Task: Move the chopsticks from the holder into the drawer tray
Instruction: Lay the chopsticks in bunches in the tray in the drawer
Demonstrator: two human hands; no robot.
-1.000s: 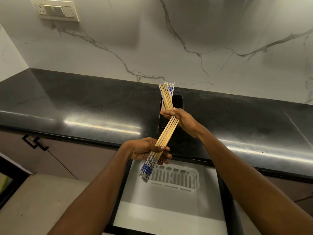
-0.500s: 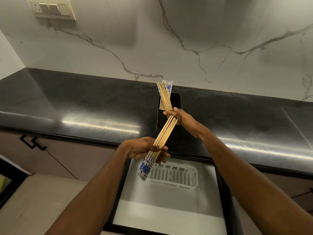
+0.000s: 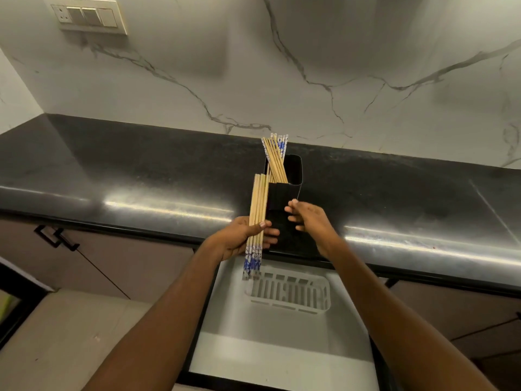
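My left hand point(image 3: 243, 239) grips a bundle of several wooden chopsticks point(image 3: 258, 210) near its blue-patterned ends, holding it almost upright just left of the black holder point(image 3: 283, 204). More chopsticks point(image 3: 275, 159) lean inside the holder on the dark counter. My right hand point(image 3: 308, 220) hovers in front of the holder with loosely curled fingers and holds nothing. Below, the open drawer point(image 3: 282, 345) contains a white slotted tray point(image 3: 290, 293); the bundle's lower ends hang above the tray's left rim.
The black stone counter point(image 3: 141, 176) runs across the view under a marble backsplash. A switch plate point(image 3: 87, 15) sits on the wall at top left. Cabinet doors with black handles point(image 3: 57, 238) lie at left of the drawer.
My right hand let go of the bundle's upper end and drew back in front of the holder. My left hand turned the bundle from slanted to nearly upright.
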